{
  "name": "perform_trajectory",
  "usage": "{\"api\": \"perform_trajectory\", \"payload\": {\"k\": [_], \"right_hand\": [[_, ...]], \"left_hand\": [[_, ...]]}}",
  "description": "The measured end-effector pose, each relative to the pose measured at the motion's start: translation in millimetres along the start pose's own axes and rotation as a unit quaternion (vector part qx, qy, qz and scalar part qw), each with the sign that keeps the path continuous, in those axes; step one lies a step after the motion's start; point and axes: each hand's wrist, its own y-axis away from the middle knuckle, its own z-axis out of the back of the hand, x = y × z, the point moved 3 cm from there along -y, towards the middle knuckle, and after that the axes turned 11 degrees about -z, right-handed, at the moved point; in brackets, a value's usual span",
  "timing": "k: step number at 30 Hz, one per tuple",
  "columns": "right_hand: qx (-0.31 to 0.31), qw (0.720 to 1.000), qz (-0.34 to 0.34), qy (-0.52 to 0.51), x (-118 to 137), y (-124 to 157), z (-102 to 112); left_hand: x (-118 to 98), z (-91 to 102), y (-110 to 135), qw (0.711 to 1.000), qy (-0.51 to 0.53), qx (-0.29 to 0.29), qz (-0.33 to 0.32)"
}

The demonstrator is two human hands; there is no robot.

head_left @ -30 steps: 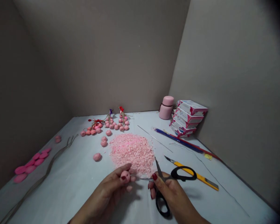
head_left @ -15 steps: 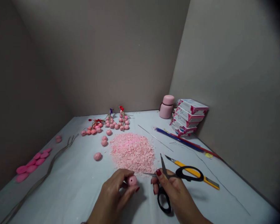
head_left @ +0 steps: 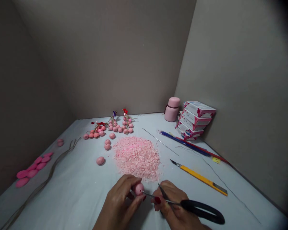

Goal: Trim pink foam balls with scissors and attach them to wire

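Between the thumb and fingers of my left hand (head_left: pixel 121 199) is a round pink ball (head_left: pixel 139 188) with a small dark hole facing me. My right hand (head_left: pixel 174 204) grips black-handled scissors (head_left: pixel 201 211) by the blades, which are apart. One blade tip points left and reaches the ball near its hole; whether it is inside, I cannot tell. Just beyond both hands lies a heap of pink shavings (head_left: pixel 137 156). A loose pink ball (head_left: pixel 100 160) rests to the left of the heap.
Right of my hands lies a yellow craft knife (head_left: pixel 201 177), with a thin metal rod (head_left: pixel 159 141) farther back. Stacked boxes (head_left: pixel 194 119) and a pink flask (head_left: pixel 172 109) stand at the back right. Bright pink ovals (head_left: pixel 32 169) and long brown cords (head_left: pixel 53 167) lie on the left.
My right hand has turned the scissors and brought one blade tip left to the ball's hole. My left hand, still holding the ball, has shifted slightly right.
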Motion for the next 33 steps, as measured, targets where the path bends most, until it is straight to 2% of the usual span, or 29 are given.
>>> {"api": "perform_trajectory", "payload": {"k": [3,6,8,10,12,14,16,17,22,25,27,30,33], "right_hand": [[-0.008,1.000,0.013,0.012,0.8,-2.4,1.0],[0.009,1.000,-0.001,0.012,0.9,-2.9,0.3],[0.025,0.999,-0.037,-0.007,-0.4,-1.7,-0.6],[0.043,0.991,-0.111,-0.059,-4.9,0.4,-2.3],[0.062,0.964,-0.221,-0.132,-12.5,2.7,-5.4],[0.078,0.926,-0.310,-0.203,-18.9,4.3,-9.0],[0.086,0.901,-0.345,-0.249,-21.6,3.7,-11.1],[0.091,0.895,-0.349,-0.262,-21.9,3.0,-11.9],[0.122,0.883,-0.363,-0.272,-22.4,2.8,-14.9],[0.100,0.882,-0.369,-0.276,-23.0,2.3,-13.9],[0.069,0.883,-0.377,-0.270,-23.7,1.2,-11.7],[0.037,0.884,-0.386,-0.261,-24.2,-0.3,-8.8],[0.035,0.894,-0.372,-0.246,-23.2,-0.3,-8.1]], "left_hand": [[-2.6,-1.6,0.1,1.000,0.011,-0.006,-0.010],[-5.3,0.5,-1.7,0.998,0.032,-0.040,0.019],[-6.2,3.1,-3.4,0.995,0.068,-0.051,0.058],[-4.5,3.7,-4.1,0.983,0.134,-0.039,0.118],[0.6,-0.3,-2.1,0.946,0.246,-0.016,0.211],[6.0,-8.3,1.5,0.878,0.375,-0.003,0.298],[9.7,-16.7,3.8,0.815,0.465,0.003,0.345],[11.3,-19.7,4.2,0.800,0.484,0.001,0.354],[16.1,-23.2,3.8,0.796,0.475,-0.018,0.375],[14.6,-18.8,2.7,0.780,0.486,-0.049,0.390],[11.7,-12.9,1.2,0.758,0.503,-0.105,0.403],[5.9,-4.4,-1.7,0.700,0.548,-0.183,0.419],[3.0,-2.1,-4.1,0.670,0.584,-0.174,0.423]]}}
